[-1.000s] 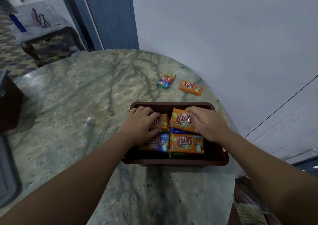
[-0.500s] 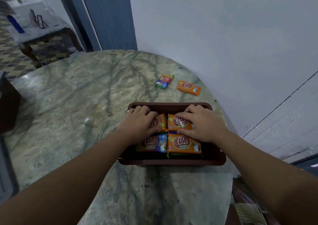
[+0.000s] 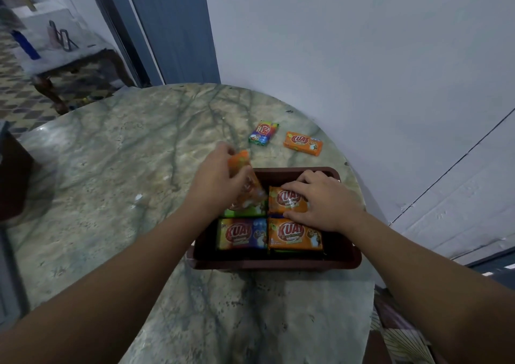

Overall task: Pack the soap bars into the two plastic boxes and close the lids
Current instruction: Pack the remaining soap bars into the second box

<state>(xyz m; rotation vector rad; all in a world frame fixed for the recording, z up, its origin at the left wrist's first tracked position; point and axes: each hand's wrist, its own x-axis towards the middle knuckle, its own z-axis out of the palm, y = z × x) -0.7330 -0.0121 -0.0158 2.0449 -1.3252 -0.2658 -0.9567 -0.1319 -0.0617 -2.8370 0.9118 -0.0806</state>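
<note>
A brown plastic box stands on the marble table near its right edge, with several wrapped soap bars inside. My left hand grips an orange soap bar and holds it tilted up over the box's far left corner. My right hand presses flat on another orange bar at the far right of the box. A multicoloured bar and an orange bar lie in the near row. On the table beyond the box lie a multicoloured bar and an orange bar.
The round marble table stands against a pale wall on the right. A dark object sits at the table's left edge. A blue door and a side table are further back on the left.
My left hand has lifted an orange bar out of the box's far left slot and tilted it upward, uncovering a green bar beneath. The right hand stays pressed on its bar.
</note>
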